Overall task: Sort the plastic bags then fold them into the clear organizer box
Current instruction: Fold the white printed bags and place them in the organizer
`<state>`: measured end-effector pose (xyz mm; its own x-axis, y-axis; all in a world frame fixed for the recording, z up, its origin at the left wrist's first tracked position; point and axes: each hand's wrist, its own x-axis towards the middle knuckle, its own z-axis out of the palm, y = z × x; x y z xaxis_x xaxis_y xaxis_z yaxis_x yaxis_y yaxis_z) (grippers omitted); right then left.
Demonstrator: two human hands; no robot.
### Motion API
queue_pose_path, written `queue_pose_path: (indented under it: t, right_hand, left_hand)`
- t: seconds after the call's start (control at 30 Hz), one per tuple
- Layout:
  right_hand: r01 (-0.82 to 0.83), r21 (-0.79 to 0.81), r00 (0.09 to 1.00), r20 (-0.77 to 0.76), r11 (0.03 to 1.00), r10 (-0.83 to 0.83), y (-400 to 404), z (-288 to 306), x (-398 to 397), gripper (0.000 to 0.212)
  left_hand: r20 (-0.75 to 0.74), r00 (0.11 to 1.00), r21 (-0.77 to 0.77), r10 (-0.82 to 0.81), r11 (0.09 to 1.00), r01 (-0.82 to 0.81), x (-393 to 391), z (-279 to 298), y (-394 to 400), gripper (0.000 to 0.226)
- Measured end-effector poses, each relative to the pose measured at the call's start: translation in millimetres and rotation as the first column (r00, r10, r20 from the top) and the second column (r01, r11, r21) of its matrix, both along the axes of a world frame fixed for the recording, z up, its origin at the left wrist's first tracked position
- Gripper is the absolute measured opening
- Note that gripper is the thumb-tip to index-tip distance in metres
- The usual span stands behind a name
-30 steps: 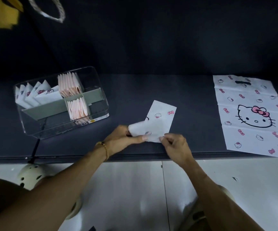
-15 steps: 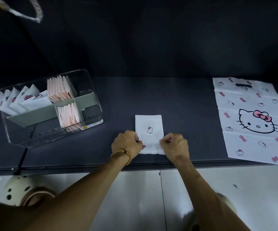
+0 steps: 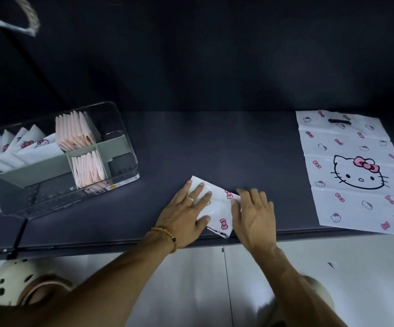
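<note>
Well along: clear organizer box (image 3: 125,128) at far left already packed with folded bags. Left hand (image 3: 186,213) and right hand (image 3: 253,217), fingers flat, gripping nothing, pressing half-folded bag (image 3: 219,208) at bench (image 3: 215,142) edge. Flat bag (image 3: 354,171) on right untouched.

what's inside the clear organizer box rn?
The clear plastic organizer box has grey dividers, white cat-print folded bags at left and pink folded bags in two middle sections. Near section's contents unclear through the glare.
</note>
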<state>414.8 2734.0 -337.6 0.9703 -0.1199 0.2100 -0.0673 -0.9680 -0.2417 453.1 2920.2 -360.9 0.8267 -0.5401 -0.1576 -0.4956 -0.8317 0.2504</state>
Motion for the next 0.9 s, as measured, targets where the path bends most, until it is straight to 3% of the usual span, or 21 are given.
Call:
queue_pose_path:
  t: [0.13,0.27,0.37,0.43,0.73,0.9]
  right_hand:
    - [-0.069,-0.034,0.976,-0.208,0.997,0.061,-1,-19,-32,0.057]
    - [-0.128,-0.089,0.947,-0.307,0.988,0.095,-4,-24,-33,0.073]
    - [-0.154,-0.092,0.932,-0.343,0.984,0.114,-7,-25,-32,0.075]
    - [-0.180,-0.095,0.917,-0.377,0.979,0.132,-10,-26,-31,0.074]
    - [-0.189,-0.075,0.910,-0.388,0.979,0.146,-15,-27,-30,0.077]
    - [-0.191,-0.062,0.921,-0.357,0.980,0.157,-13,-28,-29,0.077]
  left_hand:
    - [0.037,0.999,0.078,0.020,0.997,-0.023,-8,-3,3,0.066]
    - [0.124,0.992,0.134,0.005,0.991,-0.022,-15,8,-1,0.064]
    - [0.189,0.957,0.078,-0.222,0.974,0.211,-9,10,-24,0.059]
    - [0.110,0.947,0.022,-0.301,0.954,0.300,-3,6,-42,0.064]
    - [0.121,0.949,0.079,-0.292,0.956,0.284,12,-4,-22,0.059]
    - [0.124,0.976,0.124,-0.181,0.978,0.165,24,-6,18,0.068]
